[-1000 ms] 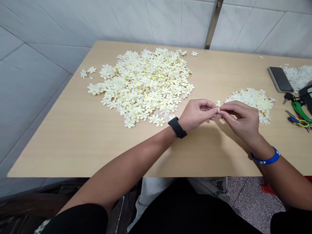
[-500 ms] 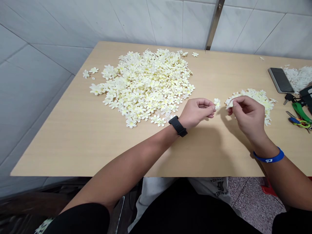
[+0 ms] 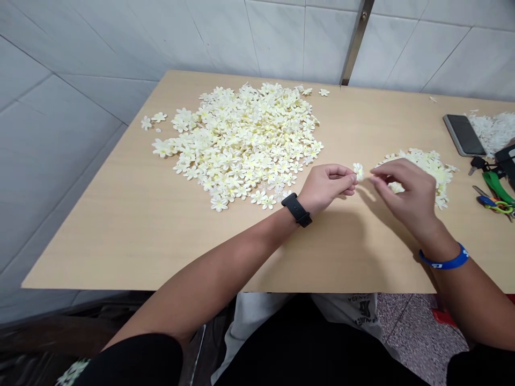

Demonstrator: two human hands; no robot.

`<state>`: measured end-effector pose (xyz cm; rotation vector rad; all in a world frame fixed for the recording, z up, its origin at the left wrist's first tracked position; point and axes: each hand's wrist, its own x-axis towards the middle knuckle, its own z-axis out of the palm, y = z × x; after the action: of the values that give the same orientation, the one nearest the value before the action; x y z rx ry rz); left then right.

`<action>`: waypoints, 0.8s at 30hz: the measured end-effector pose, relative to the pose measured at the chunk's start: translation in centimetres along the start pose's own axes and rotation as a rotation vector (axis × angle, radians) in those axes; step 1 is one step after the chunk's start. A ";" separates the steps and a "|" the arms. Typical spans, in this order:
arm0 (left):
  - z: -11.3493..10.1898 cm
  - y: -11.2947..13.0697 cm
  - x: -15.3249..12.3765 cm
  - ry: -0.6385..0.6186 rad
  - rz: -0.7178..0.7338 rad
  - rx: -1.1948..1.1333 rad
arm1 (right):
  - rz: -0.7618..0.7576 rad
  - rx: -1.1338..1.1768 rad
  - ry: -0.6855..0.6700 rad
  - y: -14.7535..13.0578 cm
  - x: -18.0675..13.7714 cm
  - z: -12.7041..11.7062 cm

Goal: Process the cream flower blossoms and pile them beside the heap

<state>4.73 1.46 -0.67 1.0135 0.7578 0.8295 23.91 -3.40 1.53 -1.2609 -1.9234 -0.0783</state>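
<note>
Between the thumb and fingers of my left hand (image 3: pixel 330 185) is a small artificial flower (image 3: pixel 358 171), white with a pale yellow centre. Its bloom points to the right, past my fingertips. My right hand (image 3: pixel 406 193) is just right of that bloom, thumb and forefinger drawn together in a pinch. Whatever lies between those two fingertips is too small to make out. Under and behind my right hand lies a smaller pile of cream blossoms (image 3: pixel 436 169), partly hidden by it. A large heap of matching flowers (image 3: pixel 249 139) spreads over the table left of my left hand.
The wooden table (image 3: pixel 132 236) meets a tiled wall (image 3: pixel 277 37) at the back. At the right are a phone (image 3: pixel 464 135), a pile of thin white pieces (image 3: pixel 494 131) and keys (image 3: pixel 494 203) with a green tag (image 3: pixel 499 186). A few loose flowers (image 3: pixel 159 117) lie left of the heap.
My right hand has moved slightly left, closer to the flower in my left hand. The white petal-like piece seen at its fingertips before no longer shows there. My left hand keeps its hold.
</note>
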 end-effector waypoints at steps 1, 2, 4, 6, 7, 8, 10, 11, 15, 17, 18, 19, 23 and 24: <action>0.1 0.1 -0.1 -0.012 0.003 -0.001 | -0.020 0.028 -0.026 -0.7 -0.1 0.5; 0.2 0.2 -0.2 -0.020 0.006 -0.003 | -0.030 0.047 -0.042 -1.3 -0.2 0.8; 0.3 0.3 -0.3 -0.032 0.010 -0.006 | -0.020 0.072 -0.043 -1.8 -0.4 1.1; 0.3 0.4 -0.4 -0.043 0.010 -0.006 | 0.006 0.091 -0.039 -1.8 -0.5 1.1; 0.3 0.5 -0.4 -0.049 0.011 -0.006 | 0.021 0.100 -0.037 -1.8 -0.5 1.1; 0.3 0.5 -0.4 -0.057 0.015 -0.007 | 0.033 0.112 -0.035 -1.7 -0.6 1.0; 0.3 0.4 -0.5 -0.073 0.032 -0.012 | 0.056 0.145 -0.028 -1.5 -0.7 0.9; 0.3 0.4 -0.5 -0.079 0.040 -0.015 | 0.068 0.164 -0.025 -1.5 -0.7 0.9; 0.3 0.4 -0.5 -0.103 0.052 -0.032 | 0.121 0.223 -0.025 -1.5 -0.8 0.9; 0.3 0.4 -0.5 -0.116 0.052 -0.039 | 0.142 0.231 -0.021 -1.4 -0.8 0.9; 0.3 0.4 -0.5 -0.120 0.053 -0.042 | 0.148 0.235 -0.017 -1.4 -0.9 0.9; 0.3 0.4 -0.5 -0.122 0.055 -0.043 | 0.152 0.239 -0.016 -1.4 -0.9 0.9; 0.3 0.4 -0.5 -0.118 0.055 -0.040 | 0.155 0.263 -0.012 -1.4 -0.9 0.9; 0.3 0.4 -0.5 -0.117 0.054 -0.039 | 0.155 0.268 -0.011 -1.4 -0.9 0.9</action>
<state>4.65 1.03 -0.17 1.0419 0.6151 0.8207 22.38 -4.35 0.84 -1.2234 -1.7705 0.2580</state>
